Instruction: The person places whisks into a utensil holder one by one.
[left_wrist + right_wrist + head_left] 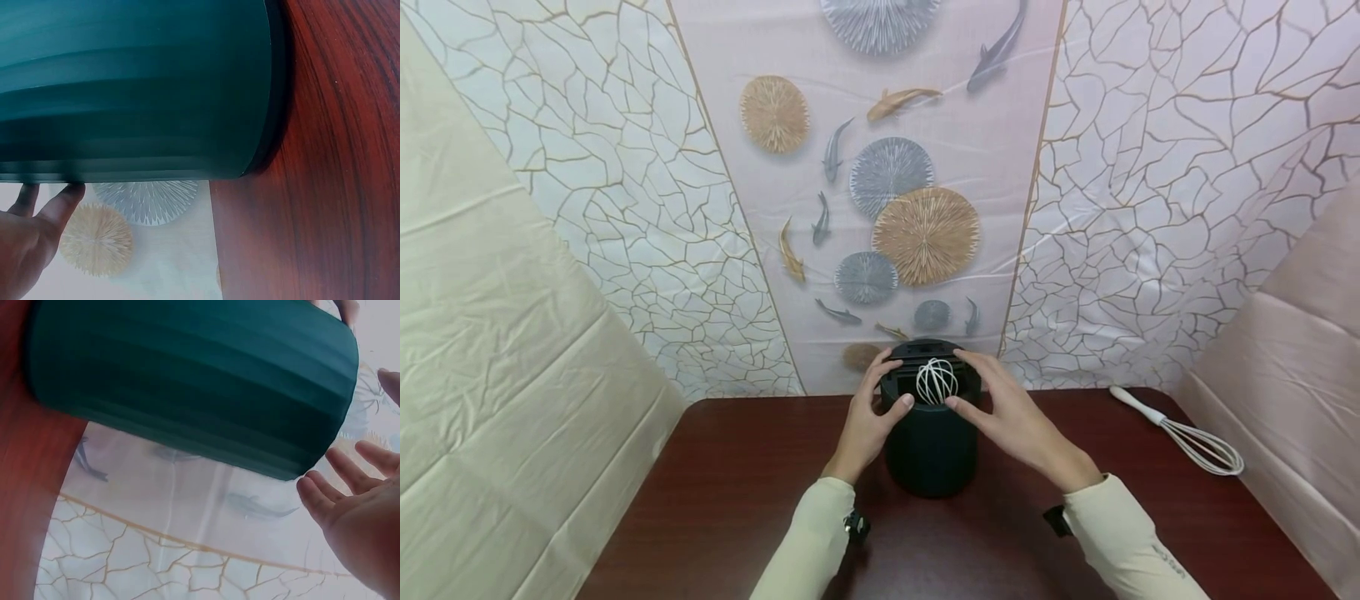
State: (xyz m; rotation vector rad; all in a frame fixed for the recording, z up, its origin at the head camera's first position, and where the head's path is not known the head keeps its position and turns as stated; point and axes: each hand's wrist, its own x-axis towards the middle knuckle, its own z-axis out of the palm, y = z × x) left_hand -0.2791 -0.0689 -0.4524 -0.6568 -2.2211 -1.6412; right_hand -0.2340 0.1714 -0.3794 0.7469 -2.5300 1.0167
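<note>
Fingers [874, 379] of our left hand [862, 429] and right hand [1022, 421] stood wide from the thumbs, arched about a rim without closing on it. The left fingertips touched the side; we could not tell whether the right ones touched or only stood just beside it.

Behind everything hung the patterned cloth [587, 125], and below it lay the dark red table [730, 492]. On the table the dark green container [931, 454] stood upright between our hands. Well apart on our right lay one whisk [1156, 416], its white handle toward the far edge. Smallest to the eye was the second whisk [937, 383], wire head up in the container's mouth, its handle hidden.

We judged the step in hand to be placing or steadying the container; the next move seemed to call for an even hold from both sides, clear of the wires.
</note>
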